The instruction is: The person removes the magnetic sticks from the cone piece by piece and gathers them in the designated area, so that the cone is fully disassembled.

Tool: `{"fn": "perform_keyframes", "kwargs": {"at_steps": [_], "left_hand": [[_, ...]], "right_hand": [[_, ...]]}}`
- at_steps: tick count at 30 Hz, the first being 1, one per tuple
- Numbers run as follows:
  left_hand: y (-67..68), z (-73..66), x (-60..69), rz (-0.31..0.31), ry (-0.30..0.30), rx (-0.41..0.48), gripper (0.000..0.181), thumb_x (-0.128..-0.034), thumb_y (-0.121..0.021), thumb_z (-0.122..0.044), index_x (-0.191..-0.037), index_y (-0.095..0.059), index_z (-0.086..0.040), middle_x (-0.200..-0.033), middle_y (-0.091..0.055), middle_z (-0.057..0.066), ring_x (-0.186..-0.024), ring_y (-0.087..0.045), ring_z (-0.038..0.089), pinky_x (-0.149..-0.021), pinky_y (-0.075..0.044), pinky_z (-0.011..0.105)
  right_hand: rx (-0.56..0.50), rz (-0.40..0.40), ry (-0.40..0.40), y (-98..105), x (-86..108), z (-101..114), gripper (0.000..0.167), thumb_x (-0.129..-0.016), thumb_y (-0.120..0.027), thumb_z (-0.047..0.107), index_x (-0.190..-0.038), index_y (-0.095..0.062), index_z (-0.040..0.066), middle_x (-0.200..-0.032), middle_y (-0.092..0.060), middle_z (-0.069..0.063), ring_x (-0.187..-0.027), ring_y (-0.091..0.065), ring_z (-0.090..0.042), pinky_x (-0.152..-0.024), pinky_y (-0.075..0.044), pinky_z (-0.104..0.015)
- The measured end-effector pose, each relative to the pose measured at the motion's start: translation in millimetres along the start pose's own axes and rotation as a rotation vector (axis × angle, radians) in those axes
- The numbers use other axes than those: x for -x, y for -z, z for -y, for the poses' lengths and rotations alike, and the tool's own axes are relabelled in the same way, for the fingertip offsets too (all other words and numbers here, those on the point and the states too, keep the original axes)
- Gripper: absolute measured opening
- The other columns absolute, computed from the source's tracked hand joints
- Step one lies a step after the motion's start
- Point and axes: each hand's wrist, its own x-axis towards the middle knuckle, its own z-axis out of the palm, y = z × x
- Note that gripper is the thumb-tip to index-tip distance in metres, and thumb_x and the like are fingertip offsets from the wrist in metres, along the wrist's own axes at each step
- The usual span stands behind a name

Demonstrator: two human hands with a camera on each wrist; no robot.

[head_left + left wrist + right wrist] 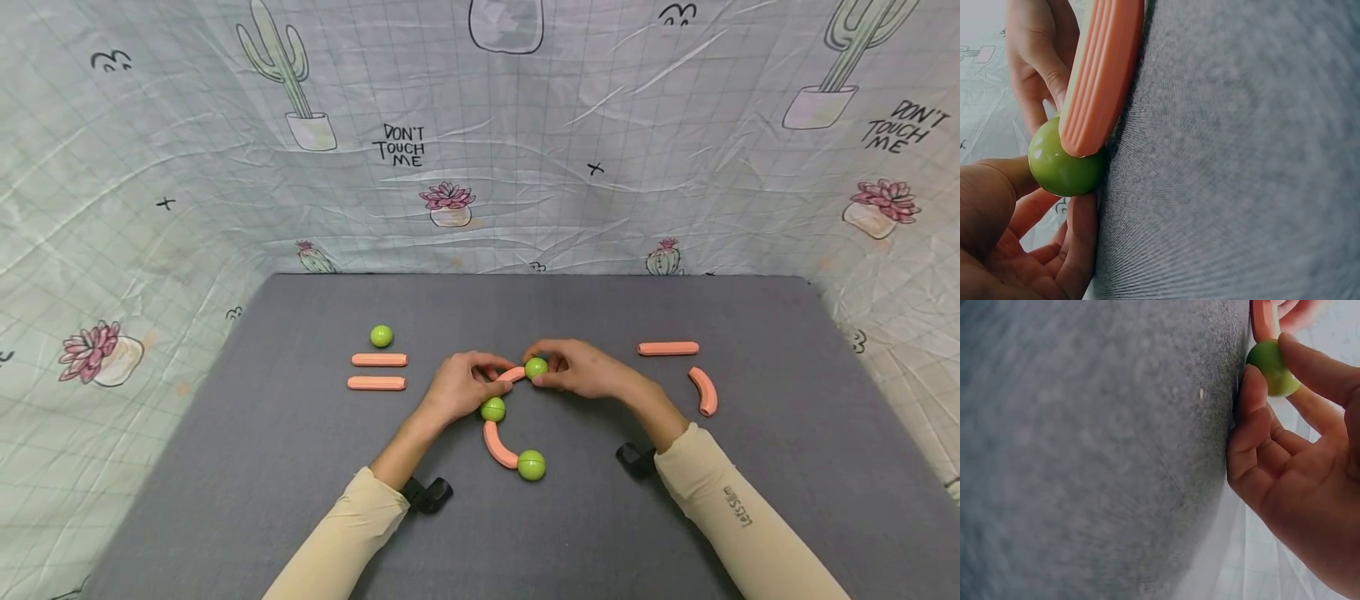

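Note:
My left hand (459, 387) grips a curved orange piece (513, 375), thumb on its near side and fingers beyond it. At that piece's right end is a green ball (536, 367), pinched by my right hand (581, 369); the right wrist view shows thumb and fingers round this ball (1272, 369). Just below the left hand lies a second green ball (492, 409), joined to another curved orange piece (498, 446) that ends in a third ball (531, 466). In the left wrist view, a ball (1066, 159) and orange piece (1104, 75) partly hide the hands.
On the grey table (577, 533), a loose green ball (382, 336) and two straight orange pieces (379, 360) (377, 383) lie at the left. A straight piece (668, 348) and a curved one (703, 392) lie at the right. Patterned cloth (525, 108) hangs behind.

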Motion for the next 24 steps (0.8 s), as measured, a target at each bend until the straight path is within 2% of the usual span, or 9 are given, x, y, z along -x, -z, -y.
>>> {"fn": "perform_keyframes", "kwargs": {"at_steps": [9, 17, 24], "left_hand": [[0.1, -0.9, 1.7, -0.008, 0.020, 0.004, 0.024, -0.0890, -0.084, -0.022, -0.113, -0.082, -0.024, -0.084, -0.071, 0.001, -0.063, -0.054, 0.008, -0.057, -0.042, 0.023], [0.7, -0.3, 2.6, 0.002, 0.020, 0.008, 0.024, -0.0906, -0.082, -0.023, -0.114, -0.081, -0.022, -0.086, -0.070, 0.001, -0.064, -0.053, 0.008, -0.057, -0.041, 0.023], [1.8, -2.9, 5.2, 0.031, 0.037, 0.021, 0.025, -0.0923, -0.081, -0.026, -0.116, -0.079, -0.019, -0.090, -0.071, 0.002, -0.068, -0.056, 0.008, -0.060, -0.044, 0.023]], "right_hand": [[-0.150, 0.020, -0.037, 5.6, 5.4, -6.2, 0.036, -0.106, -0.060, 0.015, -0.141, -0.059, 0.005, -0.093, -0.067, -0.015, -0.081, -0.063, -0.023, -0.072, -0.049, -0.035], [-0.152, -0.005, -0.047, 6.1, 2.7, -3.8, 0.039, -0.109, -0.056, 0.019, -0.143, -0.055, 0.002, -0.097, -0.070, -0.016, -0.080, -0.066, -0.021, -0.072, -0.053, -0.035], [-0.158, -0.054, -0.042, 7.3, 0.1, -4.7, 0.035, -0.107, -0.059, 0.016, -0.139, -0.054, 0.002, -0.099, -0.073, -0.017, -0.081, -0.069, -0.022, -0.072, -0.054, -0.034]]}}
